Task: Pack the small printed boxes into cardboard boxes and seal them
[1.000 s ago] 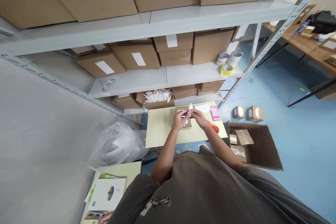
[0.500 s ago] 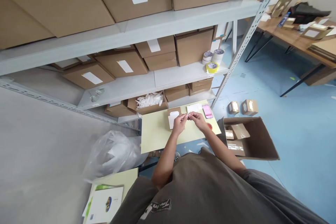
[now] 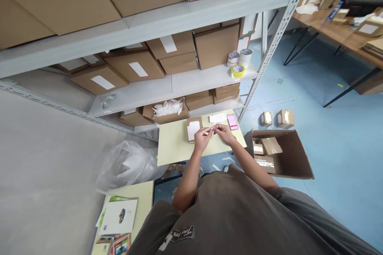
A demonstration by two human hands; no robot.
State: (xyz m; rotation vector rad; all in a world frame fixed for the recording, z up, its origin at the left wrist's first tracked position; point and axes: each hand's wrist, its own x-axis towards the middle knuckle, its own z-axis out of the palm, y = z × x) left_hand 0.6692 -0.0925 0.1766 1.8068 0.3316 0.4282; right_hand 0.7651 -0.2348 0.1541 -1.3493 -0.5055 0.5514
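Both hands meet over the pale yellow table (image 3: 173, 143), fingertips close together. My left hand (image 3: 202, 139) is closed in a pinch on a small whitish piece (image 3: 212, 129), too small to name. From the other side my right hand (image 3: 225, 133) pinches at the same piece. Just left of the hands is a small cardboard box (image 3: 190, 121) with white paper slips (image 3: 193, 129) on top. Behind the hands lie white paper sheets (image 3: 218, 117) and a pink card-like item (image 3: 232, 122).
A metal shelf rack (image 3: 209, 81) with cartons stands in front, holding tape rolls (image 3: 238, 71). An open carton (image 3: 295, 155) with small boxes sits on the floor at right. A clear plastic bag (image 3: 131, 165) bulges at left. Picture books (image 3: 119, 217) lie on a second table.
My view has tilted and shifted slightly. The hands stay together at the small piece, with the fingers moved a little. The red roll near my right wrist is now hidden.
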